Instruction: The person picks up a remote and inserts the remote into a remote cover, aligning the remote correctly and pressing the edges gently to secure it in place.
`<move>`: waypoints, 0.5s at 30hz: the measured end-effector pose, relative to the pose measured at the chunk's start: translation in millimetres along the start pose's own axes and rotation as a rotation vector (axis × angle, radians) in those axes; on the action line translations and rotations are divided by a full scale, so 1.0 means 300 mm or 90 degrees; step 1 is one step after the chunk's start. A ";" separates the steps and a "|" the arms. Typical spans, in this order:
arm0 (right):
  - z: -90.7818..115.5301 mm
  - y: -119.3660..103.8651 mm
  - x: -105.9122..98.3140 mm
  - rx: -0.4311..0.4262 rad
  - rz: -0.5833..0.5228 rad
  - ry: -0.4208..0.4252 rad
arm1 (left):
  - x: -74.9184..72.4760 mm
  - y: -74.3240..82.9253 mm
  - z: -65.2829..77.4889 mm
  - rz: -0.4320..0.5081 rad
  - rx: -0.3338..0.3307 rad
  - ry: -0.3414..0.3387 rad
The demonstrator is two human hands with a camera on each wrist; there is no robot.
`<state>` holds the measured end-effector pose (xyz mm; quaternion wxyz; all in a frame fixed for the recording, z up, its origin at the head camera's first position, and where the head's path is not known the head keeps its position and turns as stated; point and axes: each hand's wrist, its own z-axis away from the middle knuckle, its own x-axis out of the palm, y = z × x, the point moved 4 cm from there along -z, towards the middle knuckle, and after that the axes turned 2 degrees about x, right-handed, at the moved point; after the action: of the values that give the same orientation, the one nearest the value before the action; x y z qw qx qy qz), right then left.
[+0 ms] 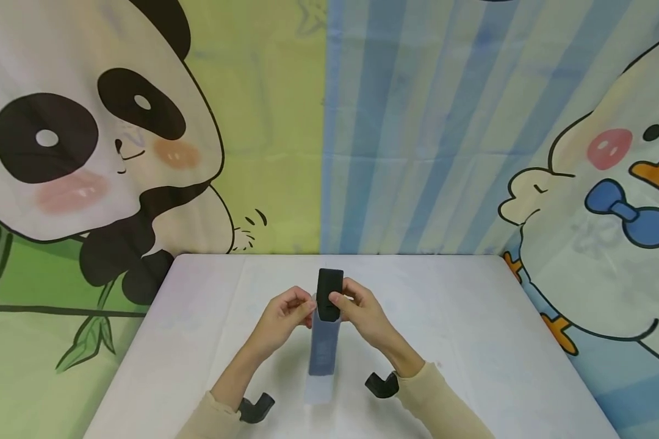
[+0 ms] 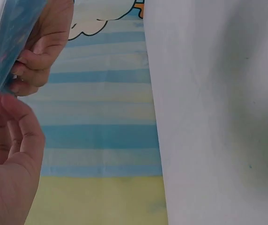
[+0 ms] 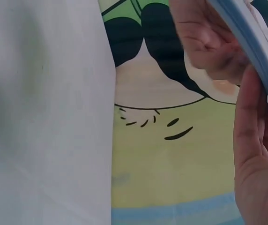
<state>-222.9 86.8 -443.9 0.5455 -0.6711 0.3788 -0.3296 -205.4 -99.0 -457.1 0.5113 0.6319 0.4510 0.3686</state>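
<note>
A black flat oblong piece (image 1: 329,286) stands upright over the middle of the table, at the top of a long, bluish see-through sleeve (image 1: 323,347). My right hand (image 1: 363,310) grips the black piece from the right, its thumb across the front. From the left, my left hand (image 1: 287,311) pinches the sleeve near its upper end. The sleeve hangs below both hands and ends in a paler strip (image 1: 319,390). In the left wrist view, the bluish sleeve (image 2: 10,42) shows a whitish edge running down to the left fingertips (image 2: 17,105). What the black piece is, I cannot tell.
A white-covered table (image 1: 445,317) lies under the hands. Behind it hangs a cloth (image 1: 417,122) with a panda, stripes and a white bird. Black curved pieces (image 1: 382,385) sit at both wrists, beside the beige sleeve cuffs (image 1: 434,396).
</note>
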 end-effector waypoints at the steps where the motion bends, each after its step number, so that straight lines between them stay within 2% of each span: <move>1: 0.002 0.001 -0.003 -0.006 -0.001 0.013 | 0.001 -0.001 0.003 -0.018 -0.007 -0.006; 5: 0.002 0.005 -0.003 -0.005 0.007 0.050 | 0.007 0.001 0.006 -0.071 -0.033 -0.015; 9: -0.001 0.015 0.003 0.024 0.016 0.046 | 0.019 0.014 -0.002 -0.098 -0.029 -0.033; 12: 0.003 0.019 -0.001 0.033 0.024 0.045 | 0.018 0.023 -0.007 -0.098 -0.020 -0.036; 15: 0.012 0.019 -0.018 0.022 0.051 0.066 | 0.008 0.025 -0.008 -0.086 -0.020 -0.032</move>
<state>-223.3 92.6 -450.4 0.5493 -0.6280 0.4274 -0.3481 -205.5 -96.6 -449.3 0.5559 0.6009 0.4737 0.3248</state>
